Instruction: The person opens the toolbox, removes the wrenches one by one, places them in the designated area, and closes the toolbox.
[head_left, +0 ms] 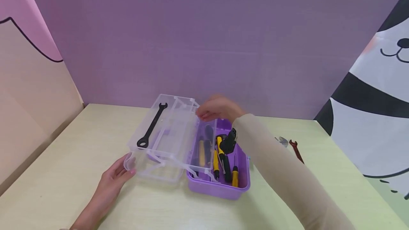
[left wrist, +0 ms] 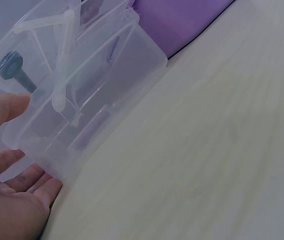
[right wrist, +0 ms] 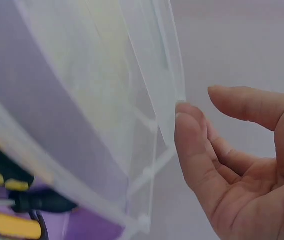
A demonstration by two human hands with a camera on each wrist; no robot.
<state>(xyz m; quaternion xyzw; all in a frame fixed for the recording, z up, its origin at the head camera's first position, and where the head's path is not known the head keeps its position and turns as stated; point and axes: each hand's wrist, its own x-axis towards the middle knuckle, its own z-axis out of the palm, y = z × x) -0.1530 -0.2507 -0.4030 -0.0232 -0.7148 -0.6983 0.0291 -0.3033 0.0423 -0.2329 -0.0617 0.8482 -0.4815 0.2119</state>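
Table [head_left: 64, 187], pale, bearing one purple toolbox [head_left: 218, 192], open, clear trays [head_left: 179, 127] spread leftward. Left hand [head_left: 112, 177], gripping the trays' near left corner; right hand [head_left: 218, 108], unclenched, fingertips at their far end. Black wrench [head_left: 152, 125], on the trays; yellow screwdriver [head_left: 235, 177], in the toolbox.

This was an indoor table corner screened on three sides; whether in a home or a studio could not be told. A pale wood-grain tabletop [head_left: 153, 205] met a plain, faintly creased purple backdrop [head_left: 204, 45], flanked by a pink-and-beige panel with black outlines [head_left: 28, 98] and a black-and-white cartoon panda panel [head_left: 380, 105].
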